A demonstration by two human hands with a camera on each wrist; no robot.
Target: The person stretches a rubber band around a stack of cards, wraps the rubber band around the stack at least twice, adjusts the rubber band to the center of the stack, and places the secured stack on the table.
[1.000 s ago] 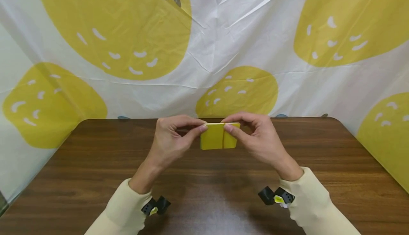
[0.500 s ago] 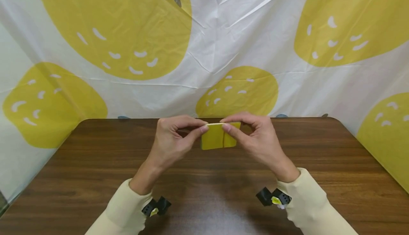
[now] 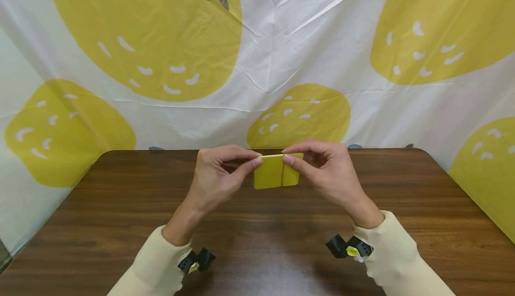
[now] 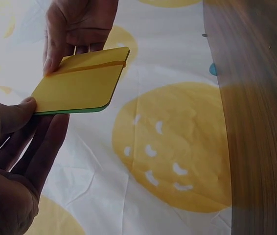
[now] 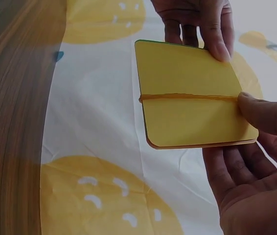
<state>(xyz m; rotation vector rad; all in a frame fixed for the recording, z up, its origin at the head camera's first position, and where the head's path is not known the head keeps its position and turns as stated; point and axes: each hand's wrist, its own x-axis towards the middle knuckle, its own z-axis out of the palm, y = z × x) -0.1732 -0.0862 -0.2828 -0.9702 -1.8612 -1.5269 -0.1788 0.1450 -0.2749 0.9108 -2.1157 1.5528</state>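
A thin, square stack of yellow cards (image 3: 268, 173) with rounded corners is held up above the table in the head view. An orange-brown rubber band (image 5: 187, 96) runs across it, nearer the right-hand side. Green shows along one edge in the left wrist view and orange along another in the right wrist view. My left hand (image 3: 217, 175) pinches the upper left corner between thumb and fingers. My right hand (image 3: 331, 175) pinches the top edge on the right, its thumb (image 5: 261, 110) on the end of the rubber band. The stack's far face is hidden in the head view.
A dark brown wooden table (image 3: 257, 251) lies under both hands. Behind its far edge hangs a white cloth (image 3: 306, 41) printed with yellow fruit shapes. A small black device (image 3: 197, 260) sits at the left cuff, another black device (image 3: 348, 247) at the right.
Over the last half second my right hand has shifted slightly to the right, and the rubber band sits a little further right with its thumb. My left hand stays nearly still.
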